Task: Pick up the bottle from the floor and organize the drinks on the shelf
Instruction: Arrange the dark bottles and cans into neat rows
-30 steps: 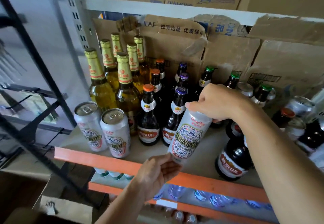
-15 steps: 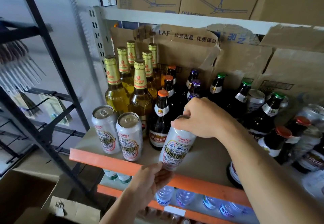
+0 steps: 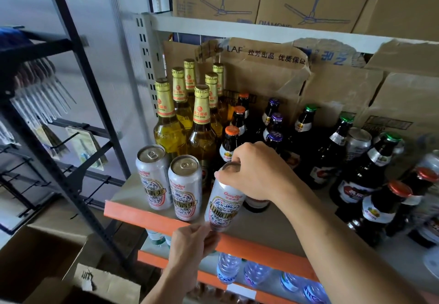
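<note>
**Both hands steady a tilted beer can at the shelf's front edge**

A person's right hand (image 3: 259,173) grips the rim of a silver beer can (image 3: 224,205), fingers curled over its top so that the lid is mostly hidden. The left hand (image 3: 190,244) pinches the can's base from below, against the orange front rail (image 3: 133,215) of the shelf. The can leans to the right, its foot at the shelf edge, just beside two upright matching cans (image 3: 185,189) that stand close together at the front left. Behind them stands a cluster of gold-capped bottles (image 3: 202,123), then rows of dark bottles (image 3: 237,135) with orange, purple and green caps. The right forearm covers part of the shelf board and hides the base of one dark bottle. Further bottles and cans on the far right are cut off by the frame edge and blurred. Water bottles (image 3: 228,265) on the tier below show only in part under the rail. Torn cardboard boxes (image 3: 266,73) line the back; their print is only partly readable.
</note>
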A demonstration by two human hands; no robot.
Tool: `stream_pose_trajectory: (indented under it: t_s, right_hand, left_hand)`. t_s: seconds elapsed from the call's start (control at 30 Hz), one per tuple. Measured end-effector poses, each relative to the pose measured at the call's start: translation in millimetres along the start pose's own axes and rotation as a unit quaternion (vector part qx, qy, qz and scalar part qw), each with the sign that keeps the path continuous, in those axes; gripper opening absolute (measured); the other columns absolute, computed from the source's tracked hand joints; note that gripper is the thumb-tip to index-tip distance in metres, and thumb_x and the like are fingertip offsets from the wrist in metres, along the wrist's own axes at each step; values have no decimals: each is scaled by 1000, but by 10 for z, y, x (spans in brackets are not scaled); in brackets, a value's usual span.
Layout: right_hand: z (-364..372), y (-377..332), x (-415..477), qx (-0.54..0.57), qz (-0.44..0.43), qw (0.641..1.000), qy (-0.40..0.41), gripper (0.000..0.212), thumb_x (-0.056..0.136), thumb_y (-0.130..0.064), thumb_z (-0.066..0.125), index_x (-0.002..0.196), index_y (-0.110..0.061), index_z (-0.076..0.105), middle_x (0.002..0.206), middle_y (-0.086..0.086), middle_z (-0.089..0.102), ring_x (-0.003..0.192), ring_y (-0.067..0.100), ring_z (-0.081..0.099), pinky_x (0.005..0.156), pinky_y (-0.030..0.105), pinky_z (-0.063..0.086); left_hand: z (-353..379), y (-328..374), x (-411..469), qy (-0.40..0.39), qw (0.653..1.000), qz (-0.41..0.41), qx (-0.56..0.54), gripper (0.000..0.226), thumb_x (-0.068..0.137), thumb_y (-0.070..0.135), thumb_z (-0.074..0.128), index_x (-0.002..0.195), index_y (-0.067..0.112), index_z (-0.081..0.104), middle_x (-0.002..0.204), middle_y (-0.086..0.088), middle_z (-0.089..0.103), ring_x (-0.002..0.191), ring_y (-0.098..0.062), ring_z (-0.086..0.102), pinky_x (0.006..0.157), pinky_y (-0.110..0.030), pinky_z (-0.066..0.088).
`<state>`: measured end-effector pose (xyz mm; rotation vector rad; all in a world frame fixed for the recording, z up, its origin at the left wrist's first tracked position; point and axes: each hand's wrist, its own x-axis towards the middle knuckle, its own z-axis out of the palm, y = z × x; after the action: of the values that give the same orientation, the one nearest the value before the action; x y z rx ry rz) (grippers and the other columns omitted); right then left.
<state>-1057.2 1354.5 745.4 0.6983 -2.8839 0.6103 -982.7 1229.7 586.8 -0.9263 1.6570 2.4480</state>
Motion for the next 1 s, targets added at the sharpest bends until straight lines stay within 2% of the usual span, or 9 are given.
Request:
stream_pose_trajectory:
  t_s: [0.13,0.27,0.43,0.63,0.77,1.0]
  right_hand:
    - [48,-51,-6,-2,-6,1000,-2,53,76,-45,66,54,-10,33,51,2,32,49,23,34,43,27,21]
    - [82,-96,1,-4,-12,1000,-6,54,78,-47,64,55,-14,29,54,1,28,49,20,28,44,29,18]
    - [108,-123,6,-15,-12,1000,8,54,79,-51,64,55,-15,32,54,0,34,47,17,32,43,27,18]
    - [170,-142,10,-29,-6,999,33,53,78,-55,64,54,-16,37,53,-2,40,47,11,37,42,25,20]
    - [193,-138,-13,-21,5,999,45,54,77,-54,65,53,-16,35,51,-2,37,46,12,35,41,26,18]
    - [208,-151,-18,-30,0,999,39,54,80,-57,62,56,-14,41,52,-1,39,46,11,37,41,26,20]
  left_hand:
    - [-45,-22,7,19,1000,16,-3,18,88,7,62,81,-8,70,70,-21,71,61,-19,67,55,-20,56]
    - [-74,-31,3,34,999,25,-24,13,86,6,64,81,-5,71,70,-19,71,63,-18,68,55,-18,55]
    - [-105,-40,9,31,999,20,-33,13,85,5,64,81,-7,69,67,-18,70,62,-16,68,56,-18,56]
    - [-124,-53,-14,11,998,4,-58,10,86,-2,60,84,-5,69,73,-19,72,71,-21,69,64,-20,58]
    - [-147,-49,-35,7,997,-8,-73,17,88,-10,51,88,-1,66,75,-17,74,76,-24,70,64,-20,58]
    - [-156,-46,-40,-6,998,-6,-65,22,90,-11,46,91,1,65,77,-15,75,76,-21,71,64,-19,58]
